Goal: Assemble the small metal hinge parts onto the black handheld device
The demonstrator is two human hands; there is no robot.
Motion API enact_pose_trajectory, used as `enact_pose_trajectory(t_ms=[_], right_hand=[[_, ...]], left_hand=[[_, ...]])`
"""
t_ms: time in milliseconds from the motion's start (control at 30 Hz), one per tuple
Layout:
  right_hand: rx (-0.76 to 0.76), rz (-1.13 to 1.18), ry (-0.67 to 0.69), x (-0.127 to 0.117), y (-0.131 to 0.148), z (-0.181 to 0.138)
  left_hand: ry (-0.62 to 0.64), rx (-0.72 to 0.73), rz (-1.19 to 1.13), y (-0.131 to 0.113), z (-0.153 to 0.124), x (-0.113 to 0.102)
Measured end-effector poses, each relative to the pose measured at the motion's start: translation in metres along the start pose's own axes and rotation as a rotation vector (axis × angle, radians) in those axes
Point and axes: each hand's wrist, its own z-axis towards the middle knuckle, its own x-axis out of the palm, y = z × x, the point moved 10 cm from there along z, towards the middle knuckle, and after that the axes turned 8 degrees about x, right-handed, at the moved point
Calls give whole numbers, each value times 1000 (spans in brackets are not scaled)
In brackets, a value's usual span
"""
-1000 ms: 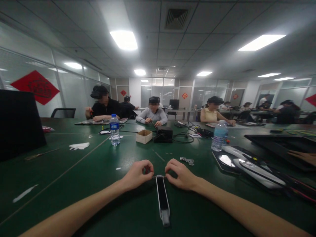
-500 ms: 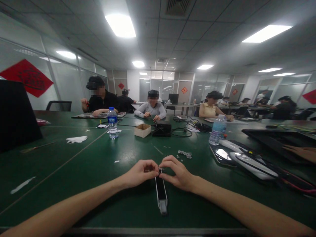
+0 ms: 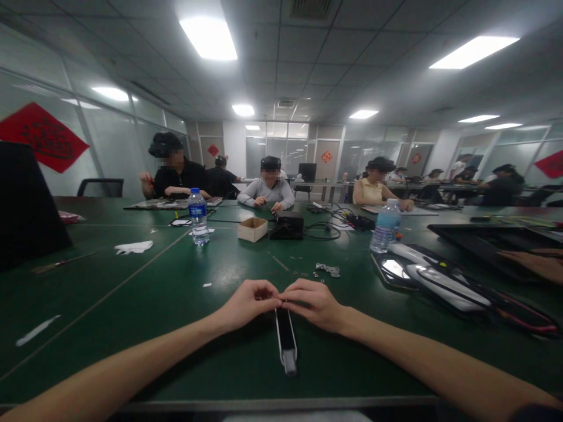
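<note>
A long, narrow dark device with light edges and a grey block at its near end (image 3: 287,337) lies on the green table in front of me. My left hand (image 3: 250,302) and my right hand (image 3: 314,302) meet over its far end, fingertips pinched together and touching. Whatever sits between the fingertips is too small and covered to make out. Just beyond my right hand lie a crumpled silvery piece (image 3: 328,270) and several tiny ring-like bits (image 3: 304,274).
A small open box (image 3: 253,230) and a black box (image 3: 287,226) stand ahead among cables. Water bottles (image 3: 199,218) stand left and right. White handheld devices (image 3: 444,284) lie at right, near another person's hand (image 3: 536,264) on a black tray (image 3: 488,234). People sit across the table.
My right hand's raised fingers have come down and closed toward the thumb, its fingertips now against those of my left hand. The view has shifted slightly.
</note>
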Motion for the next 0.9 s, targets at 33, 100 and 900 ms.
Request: enact_pose_trajectory(t_ms=[33,100,900], right_hand=[[-11,4,-1,0,1,0],[-24,9,-1,0,2,1],[500,53,343,6,-69,-9]], left_hand=[[-7,2,10,0,0,-1],[-23,2,26,0,-1,-2],[228,172,919,-14,0,-6]])
